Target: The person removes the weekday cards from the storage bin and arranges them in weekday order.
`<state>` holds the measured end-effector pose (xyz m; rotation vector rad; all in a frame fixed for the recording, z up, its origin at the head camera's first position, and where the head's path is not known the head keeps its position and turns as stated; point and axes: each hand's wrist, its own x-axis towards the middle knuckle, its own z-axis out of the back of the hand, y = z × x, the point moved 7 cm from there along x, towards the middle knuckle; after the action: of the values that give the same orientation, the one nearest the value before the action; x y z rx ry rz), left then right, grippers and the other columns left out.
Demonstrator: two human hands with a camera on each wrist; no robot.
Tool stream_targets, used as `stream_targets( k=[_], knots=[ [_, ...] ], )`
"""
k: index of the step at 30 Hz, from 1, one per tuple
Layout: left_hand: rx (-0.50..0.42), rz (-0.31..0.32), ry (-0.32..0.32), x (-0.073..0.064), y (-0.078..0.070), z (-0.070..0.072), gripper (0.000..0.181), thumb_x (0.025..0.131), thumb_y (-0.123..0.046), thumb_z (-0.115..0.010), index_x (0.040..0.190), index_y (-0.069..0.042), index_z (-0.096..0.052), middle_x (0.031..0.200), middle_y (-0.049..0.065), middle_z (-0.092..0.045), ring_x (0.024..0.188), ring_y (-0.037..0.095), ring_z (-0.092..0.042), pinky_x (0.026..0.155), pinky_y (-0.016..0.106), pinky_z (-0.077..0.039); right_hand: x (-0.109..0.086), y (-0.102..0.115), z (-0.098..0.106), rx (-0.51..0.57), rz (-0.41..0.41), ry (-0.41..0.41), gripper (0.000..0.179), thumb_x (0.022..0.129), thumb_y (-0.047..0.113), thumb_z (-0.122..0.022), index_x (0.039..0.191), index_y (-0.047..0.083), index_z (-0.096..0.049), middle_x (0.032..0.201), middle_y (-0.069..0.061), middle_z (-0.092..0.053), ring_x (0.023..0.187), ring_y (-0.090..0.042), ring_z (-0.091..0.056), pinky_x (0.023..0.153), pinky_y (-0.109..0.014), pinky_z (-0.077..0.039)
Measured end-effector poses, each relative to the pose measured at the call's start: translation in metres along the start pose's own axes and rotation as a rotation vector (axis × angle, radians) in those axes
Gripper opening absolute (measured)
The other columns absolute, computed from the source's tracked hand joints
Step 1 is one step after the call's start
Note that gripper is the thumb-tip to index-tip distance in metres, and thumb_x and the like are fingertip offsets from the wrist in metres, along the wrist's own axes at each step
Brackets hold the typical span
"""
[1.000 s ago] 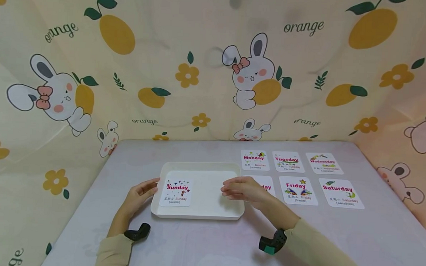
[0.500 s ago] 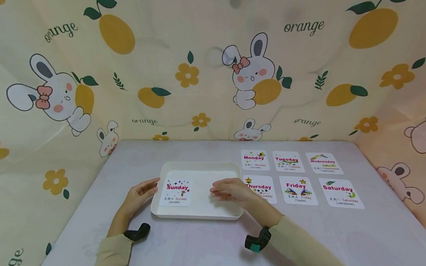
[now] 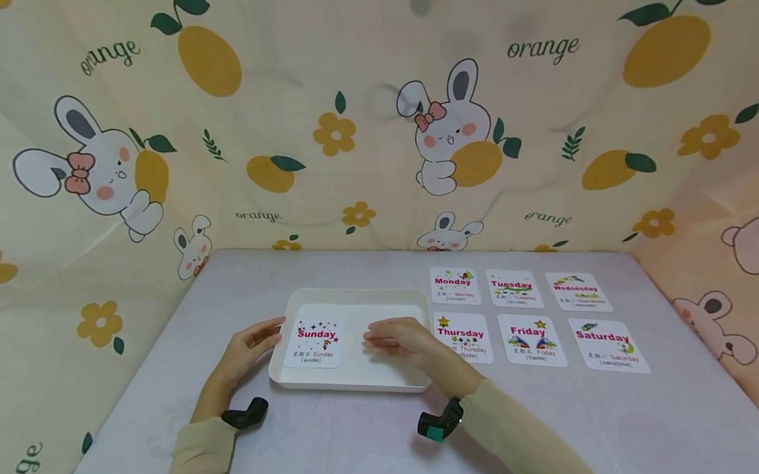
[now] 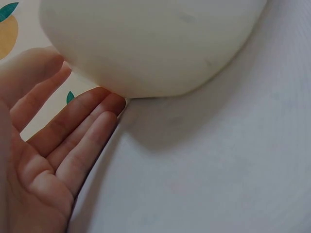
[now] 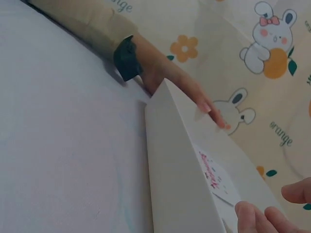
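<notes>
A white tray (image 3: 373, 388) lies on the table with a Sunday card (image 3: 316, 344) flat in its left part. My left hand (image 3: 244, 351) is at the tray's left end; in the left wrist view its fairly straight fingers (image 4: 87, 160) touch the outside of the tray wall (image 4: 146, 53). Over the right half of the tray hovers my right hand (image 3: 406, 344), with nothing in its grasp. In the right wrist view its thumb (image 5: 297, 191) and fingers (image 5: 246, 216) are apart, near the Sunday card (image 5: 211, 174).
Right of the tray lie two rows of cards: Monday (image 3: 455, 286), Tuesday (image 3: 514, 289) and Wednesday (image 3: 578, 292) behind, Thursday (image 3: 467, 334), Friday (image 3: 532, 340) and Saturday (image 3: 609, 345) in front. My right forearm partly covers the Thursday card. A printed cloth (image 3: 361, 66) encloses the table's back and sides.
My right hand has moved left, further over the tray, uncovering most of the Thursday card. The left hand, tray and Sunday card have stayed in place.
</notes>
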<state>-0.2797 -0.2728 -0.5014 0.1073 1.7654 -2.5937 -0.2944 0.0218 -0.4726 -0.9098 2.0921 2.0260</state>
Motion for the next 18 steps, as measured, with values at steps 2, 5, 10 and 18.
stream_targets(
  k=[2, 5, 10, 18],
  knots=[
    [-0.002, 0.000, 0.003, 0.000, 0.000, 0.000, 0.049, 0.093, -0.030, -0.063, 0.137, -0.010, -0.054, 0.139, 0.017, -0.056, 0.101, -0.017, -0.054, 0.089, 0.004, -0.042, 0.002, 0.000, -0.004, 0.007, -0.003, 0.001, 0.037, 0.094, 0.007, -0.058, 0.127, -0.009, -0.055, 0.121, -0.022, -0.067, 0.082, -0.010, -0.070, 0.077, -0.022, -0.058],
    [-0.001, 0.004, 0.002, 0.000, 0.000, -0.001, 0.049, 0.093, -0.030, -0.064, 0.137, -0.010, -0.054, 0.139, 0.016, -0.056, 0.101, -0.017, -0.053, 0.089, 0.003, -0.042, 0.006, -0.001, -0.008, 0.011, -0.006, -0.003, 0.037, 0.094, 0.006, -0.058, 0.127, -0.009, -0.055, 0.121, -0.022, -0.067, 0.080, -0.009, -0.070, 0.076, -0.022, -0.058],
    [0.000, -0.001, 0.007, 0.001, -0.001, -0.001, 0.049, 0.093, -0.030, -0.063, 0.137, -0.011, -0.054, 0.138, 0.017, -0.057, 0.101, -0.015, -0.054, 0.089, 0.004, -0.042, 0.014, -0.004, -0.013, 0.024, -0.008, -0.030, 0.035, 0.092, 0.005, -0.060, 0.124, -0.008, -0.058, 0.116, -0.021, -0.069, 0.079, -0.010, -0.069, 0.074, -0.022, -0.059],
    [-0.001, 0.002, 0.000, 0.000, 0.000, 0.000, 0.050, 0.093, -0.032, -0.063, 0.137, -0.010, -0.054, 0.138, 0.017, -0.057, 0.101, -0.016, -0.054, 0.089, 0.004, -0.042, 0.024, -0.006, -0.021, 0.048, -0.003, -0.049, 0.033, 0.091, 0.004, -0.060, 0.122, -0.007, -0.059, 0.119, -0.024, -0.067, 0.080, -0.011, -0.070, 0.080, -0.028, -0.059]
  ],
)
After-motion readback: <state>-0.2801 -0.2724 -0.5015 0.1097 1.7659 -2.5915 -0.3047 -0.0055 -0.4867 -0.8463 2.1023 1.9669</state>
